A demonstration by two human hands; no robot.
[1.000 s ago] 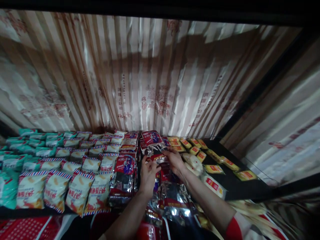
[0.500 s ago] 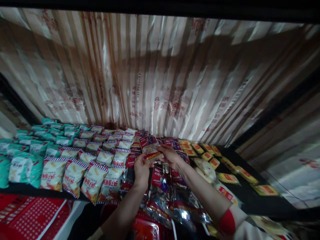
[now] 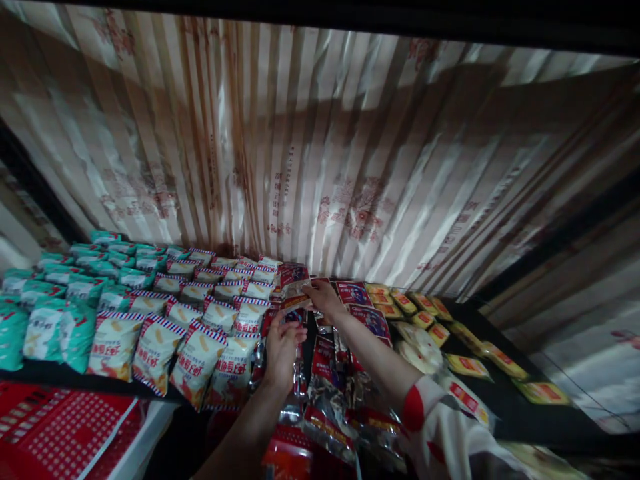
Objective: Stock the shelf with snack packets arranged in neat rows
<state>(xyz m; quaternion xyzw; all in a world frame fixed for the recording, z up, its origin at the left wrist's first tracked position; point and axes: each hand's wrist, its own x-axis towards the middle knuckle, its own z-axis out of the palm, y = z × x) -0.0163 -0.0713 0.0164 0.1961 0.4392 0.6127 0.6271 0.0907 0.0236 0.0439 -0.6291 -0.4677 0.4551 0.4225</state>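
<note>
My right hand (image 3: 327, 301) grips the lower right edge of a dark red snack packet (image 3: 294, 279) with a clear lower part. This packet is at the back of the middle section, beside the white chip bags. Just below it is my left hand (image 3: 283, 348), its fingers loosely bent and apart, holding nothing that I can see. More red and silver packets (image 3: 327, 363) lie under and between my forearms. Another red packet (image 3: 370, 321) lies flat to the right of my right hand.
White chip bags (image 3: 197, 360) with striped edges stand in rows at left, beside teal bags (image 3: 45, 330). Yellow packets (image 3: 467, 365) lie on the black shelf (image 3: 525, 413) at right. A red basket (image 3: 65, 427) is at lower left. Behind hangs a pleated curtain (image 3: 310, 153).
The red packet has moved back and slightly left in my right hand. My left hand has come off it and dropped a little lower. The view has shifted slightly.
</note>
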